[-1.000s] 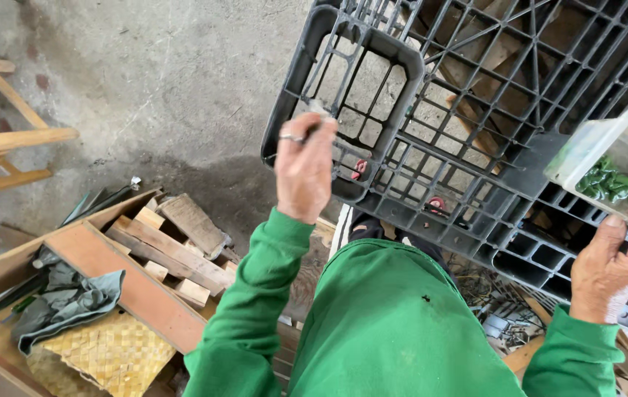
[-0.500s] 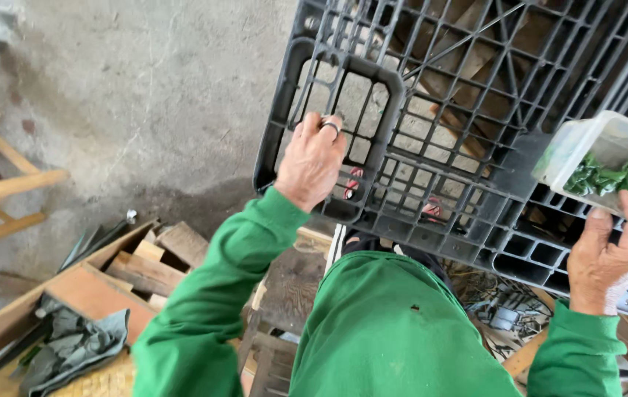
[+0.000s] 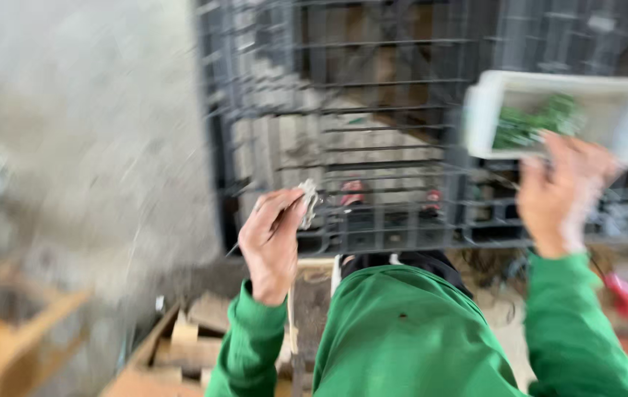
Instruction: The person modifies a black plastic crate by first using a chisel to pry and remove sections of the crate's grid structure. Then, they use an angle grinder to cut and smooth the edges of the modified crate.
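While right hand [image 3: 565, 192] lifts white tub [image 3: 626, 110] — green pieces [image 3: 531, 125] inside

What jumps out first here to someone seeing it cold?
The bright green sweatshirt fills the bottom centre, with a big black plastic lattice crate standing right in front of it. At upper right, the right hand holds up a white tray with green bits inside. The left hand at centre pinches a small pale scrap against the crate; the whole frame is motion-blurred.

crate [image 3: 402, 198]: dark matt plastic grid
tub [image 3: 549, 110]: whitish, smooth plastic
sleeve [image 3: 244, 353]: green cloth
planks [image 3: 182, 345]: rough bare wood
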